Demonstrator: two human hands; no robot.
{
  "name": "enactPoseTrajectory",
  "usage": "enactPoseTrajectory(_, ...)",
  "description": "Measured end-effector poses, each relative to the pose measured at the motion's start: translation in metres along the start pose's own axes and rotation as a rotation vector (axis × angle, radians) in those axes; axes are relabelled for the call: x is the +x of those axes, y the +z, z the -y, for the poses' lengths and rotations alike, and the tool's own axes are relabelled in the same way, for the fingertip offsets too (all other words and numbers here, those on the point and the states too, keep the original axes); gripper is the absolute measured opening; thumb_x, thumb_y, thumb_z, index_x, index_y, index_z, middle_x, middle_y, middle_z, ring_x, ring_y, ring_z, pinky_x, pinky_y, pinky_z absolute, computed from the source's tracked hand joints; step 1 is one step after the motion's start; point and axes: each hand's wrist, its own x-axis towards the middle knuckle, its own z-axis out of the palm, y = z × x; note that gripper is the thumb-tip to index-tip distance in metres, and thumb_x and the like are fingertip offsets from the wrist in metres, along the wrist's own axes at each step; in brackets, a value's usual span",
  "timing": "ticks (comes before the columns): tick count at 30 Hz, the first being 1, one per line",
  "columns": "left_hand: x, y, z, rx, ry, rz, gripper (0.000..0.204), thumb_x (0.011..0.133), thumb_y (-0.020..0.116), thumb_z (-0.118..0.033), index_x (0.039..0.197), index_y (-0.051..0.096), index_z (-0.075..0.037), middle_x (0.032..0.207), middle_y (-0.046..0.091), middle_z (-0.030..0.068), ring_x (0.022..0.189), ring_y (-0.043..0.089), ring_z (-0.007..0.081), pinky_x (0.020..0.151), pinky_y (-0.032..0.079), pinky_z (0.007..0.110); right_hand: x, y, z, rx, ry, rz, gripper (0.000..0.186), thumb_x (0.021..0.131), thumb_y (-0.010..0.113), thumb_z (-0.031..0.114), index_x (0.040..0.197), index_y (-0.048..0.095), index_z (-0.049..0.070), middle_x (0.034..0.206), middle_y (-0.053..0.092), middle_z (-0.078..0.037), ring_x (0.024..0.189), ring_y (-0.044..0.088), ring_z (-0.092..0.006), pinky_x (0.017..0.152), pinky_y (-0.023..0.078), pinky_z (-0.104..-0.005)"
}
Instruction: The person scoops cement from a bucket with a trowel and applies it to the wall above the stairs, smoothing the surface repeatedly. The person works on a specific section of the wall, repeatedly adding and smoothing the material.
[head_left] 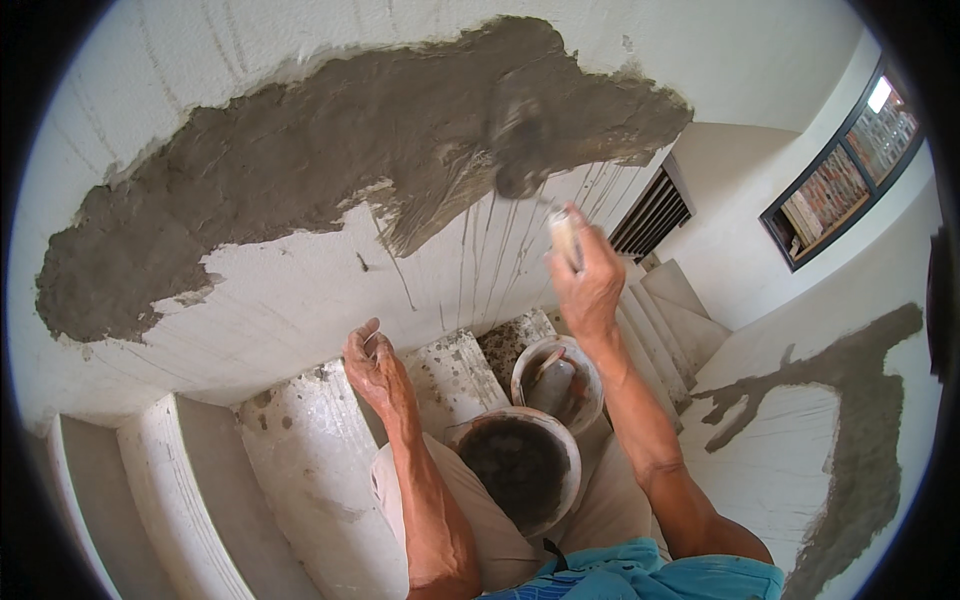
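Blurry trowel (519, 178) against grey mortar (300, 140)

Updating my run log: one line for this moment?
right hand: gripping trowel at mortar patch | left hand: loosely curled | mortar bucket: between legs

The person wears a turquoise shirt (645, 577), rumpled at the front, with a darker blue patterned patch (535, 587) near the lower edge (a small black tab (554, 553) pokes up beside it, too small to identify). The right sleeve (735, 578) is short, ending around the upper arm. The trousers (612, 490) are pale beige, loose-looking and softly creased.
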Motion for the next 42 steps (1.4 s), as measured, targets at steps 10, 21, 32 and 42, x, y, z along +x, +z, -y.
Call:
enactPoseTrajectory(10, 0.0, -0.001, 0.001, 0.0, -0.003, -0.005, 0.024, 0.094, 0.054, -0.003, 0.115, 0.064, 0.001, 0.118, 0.061, 0.0185, 0.103, 0.065, 0.0296, 0.087, 0.055, 0.041, 0.002, 0.002, 0.001, 0.081, -0.058, -0.083, 0.055, 0.074, 0.07, -0.001, 0.128, 0.062, -0.004, 0.092, 0.066, -0.016, 0.077, 0.067, -0.0255, 0.069, 0.054, -0.0388)
enactPoseTrajectory(21, 0.001, -0.004, 0.003, -0.004, 0.013, -0.023, 0.027, 0.093, 0.055, -0.009, 0.116, 0.064, 0.002, 0.117, 0.063, 0.0197, 0.105, 0.064, 0.0292, 0.09, 0.052, 0.042, -0.028, 0.005, 0.011, -0.034, -0.237, 0.172, 0.06, 0.069, 0.075, 0.001, 0.128, 0.065, 0.007, 0.088, 0.064, -0.012, 0.073, 0.065, -0.0271, 0.062, 0.054, -0.0379)
enactPoseTrajectory(32, 0.0, -0.002, -0.001, 0.004, -0.005, -0.035, 0.024, 0.094, 0.054, -0.009, 0.114, 0.064, 0.002, 0.118, 0.064, 0.0178, 0.104, 0.064, 0.0303, 0.089, 0.052, 0.043, -0.069, 0.027, -0.018, 0.205, 0.329, -0.015, 0.03, 0.075, 0.063, 0.004, 0.104, 0.059, -0.003, 0.073, 0.054, -0.013, 0.063, 0.05, -0.0231, 0.058, 0.044, -0.0377)
enactPoseTrajectory(42, 0.001, -0.003, 0.003, -0.01, 0.008, -0.026, 0.024, 0.095, 0.053, -0.008, 0.114, 0.064, 0.002, 0.12, 0.063, 0.0188, 0.104, 0.064, 0.0308, 0.091, 0.053, 0.044, -0.07, 0.055, -0.009, 0.251, 0.304, -0.053, 0.026, 0.077, 0.063, 0.004, 0.101, 0.055, -0.001, 0.073, 0.05, -0.013, 0.062, 0.048, -0.0256, 0.06, 0.043, -0.0398)
